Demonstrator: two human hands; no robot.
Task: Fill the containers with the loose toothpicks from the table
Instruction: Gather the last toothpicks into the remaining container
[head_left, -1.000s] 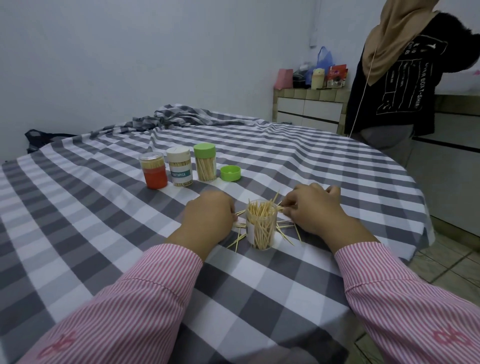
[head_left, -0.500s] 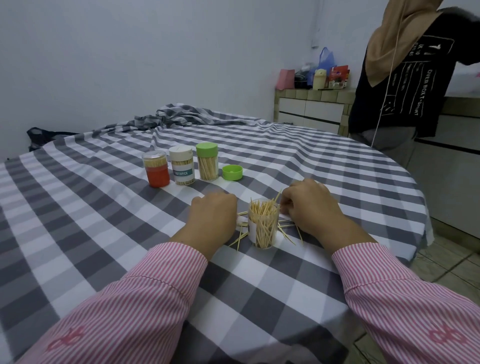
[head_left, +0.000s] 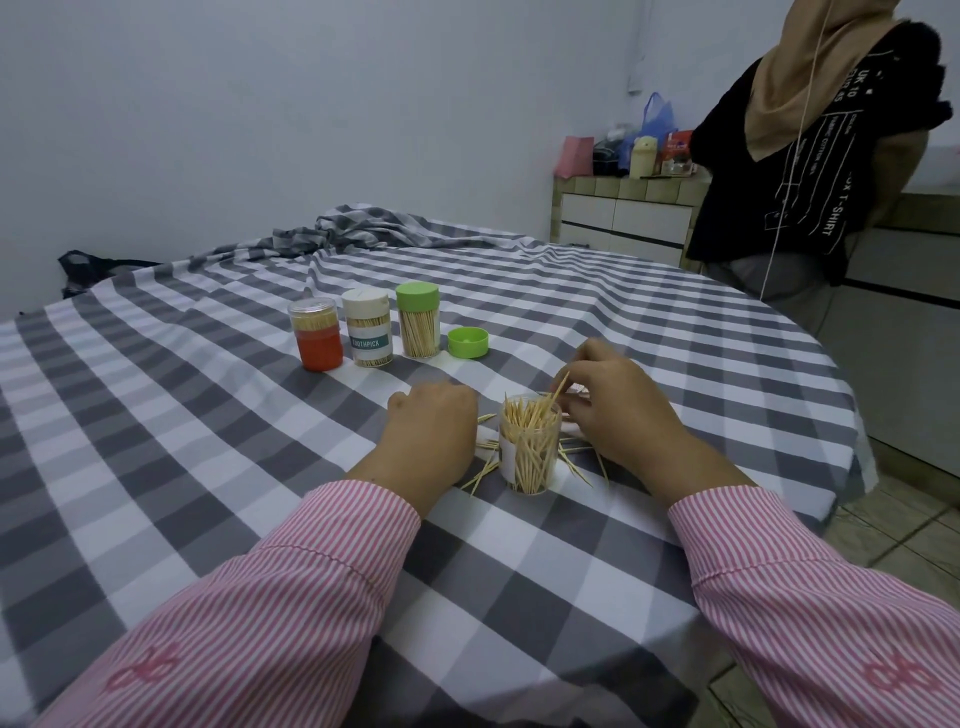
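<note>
**Both hands flank the open toothpick jar**

A checked grey-and-white tablecloth (head_left: 156, 426) covers the table. A second person (head_left: 810, 171) in a black printed shirt stands at the far right edge, well beyond the open jar. The wearer's left hand (head_left: 434, 441) rests knuckles-up on the cloth just left of the open jar, fingers curled under; whether it holds anything cannot be told. The right hand (head_left: 618, 415) sits just right of the jar, its fingers pinching a toothpick (head_left: 560, 387) that slants up over the jar's mouth. The open clear jar (head_left: 530, 449) stands upright, well filled with toothpicks. Behind it, well apart, stand three capped jars in a row: orange-based (head_left: 316, 340), white-capped labelled "TOOTHPICK" (head_left: 367, 335), and green-capped (head_left: 418, 319), with a loose green cap (head_left: 467, 343) just right of them. Loose toothpicks (head_left: 480, 470) lie scattered around the open jar's base.
</note>
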